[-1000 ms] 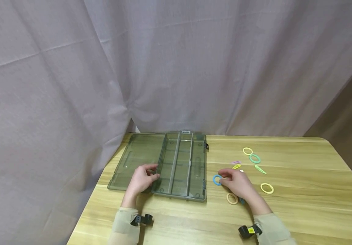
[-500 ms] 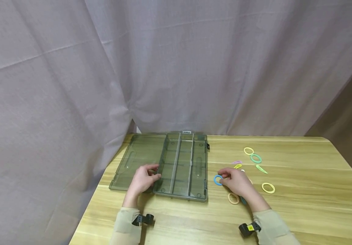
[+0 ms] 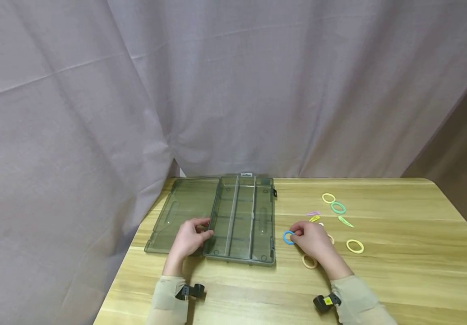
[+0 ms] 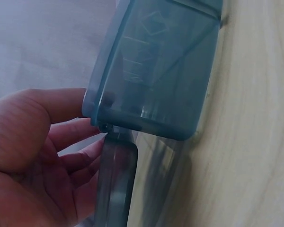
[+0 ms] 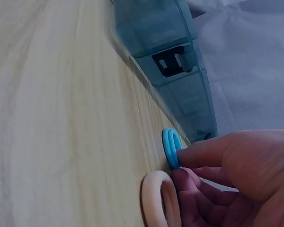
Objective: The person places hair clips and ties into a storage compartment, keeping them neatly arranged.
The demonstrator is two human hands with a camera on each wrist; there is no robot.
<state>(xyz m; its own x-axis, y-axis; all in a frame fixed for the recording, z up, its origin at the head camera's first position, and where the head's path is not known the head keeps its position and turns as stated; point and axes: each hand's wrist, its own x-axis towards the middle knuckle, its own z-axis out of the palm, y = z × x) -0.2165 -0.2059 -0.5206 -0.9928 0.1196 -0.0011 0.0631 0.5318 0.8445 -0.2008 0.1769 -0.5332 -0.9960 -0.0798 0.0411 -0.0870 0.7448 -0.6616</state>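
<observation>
A translucent grey-green divider box (image 3: 262,253) lies with its lid (image 3: 184,198) folded out flat to the left. My left hand (image 3: 188,237) rests over the lid near the hinge; its thumb and fingertips touch the near part of the box's left rim. In the left wrist view, the thumb lies at the box corner and the other fingers sit behind the hinge. To the right of the box, my right hand (image 3: 312,239) pinches the right edge of a blue hair tie (image 5: 170,146) between thumb and fingers, low over the table. A peach hair tie (image 3: 309,262) lies just below that hand.
Beyond the right hand lie yellow hair ties (image 3: 355,246), a green hair tie (image 3: 338,207), and green (image 3: 345,221), yellow (image 3: 314,218) and pink (image 3: 313,213) hair clips. A grey curtain (image 3: 241,90) hangs behind the wooden table (image 3: 412,271).
My right hand stays at the blue hair tie, its wrist shifting slightly left and covering the dark teal item seen earlier under it. The left hand and the box hold still.
</observation>
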